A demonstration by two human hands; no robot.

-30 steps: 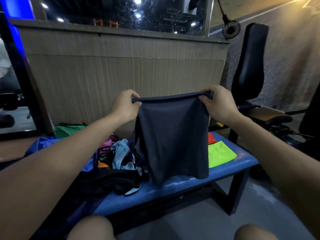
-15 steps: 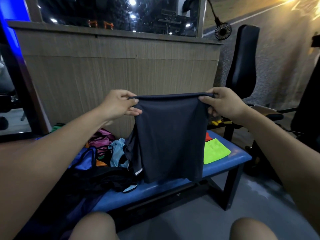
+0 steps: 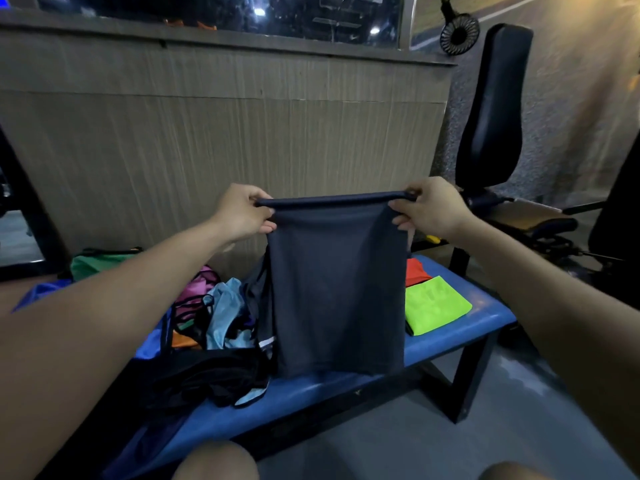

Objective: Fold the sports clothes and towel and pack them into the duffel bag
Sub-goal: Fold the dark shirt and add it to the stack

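Note:
A dark grey garment [image 3: 337, 289] hangs in the air over the blue bench [image 3: 460, 336], stretched by its top edge. My left hand [image 3: 242, 211] pinches the left top corner and my right hand [image 3: 427, 207] pinches the right one. Its lower hem reaches down to the bench. Left of it lies a heap of unfolded clothes [image 3: 214, 313] in pink, light blue, orange and black. To the right, a folded neon green piece [image 3: 434, 303] and an orange piece [image 3: 415, 270] lie flat on the bench. A blue bag [image 3: 34, 292] shows at far left, mostly hidden by my arm.
A wooden panel wall [image 3: 207, 133] stands just behind the bench. A black padded gym seat [image 3: 491, 109] and machine parts stand at the right. A small black fan [image 3: 459, 29] hangs above. A green item [image 3: 100, 261] lies at the back left. Grey floor lies in front.
The garment stays held up by both hands. The camera has tilted slightly, and the hands sit a little closer together with the top edge pulled straight.

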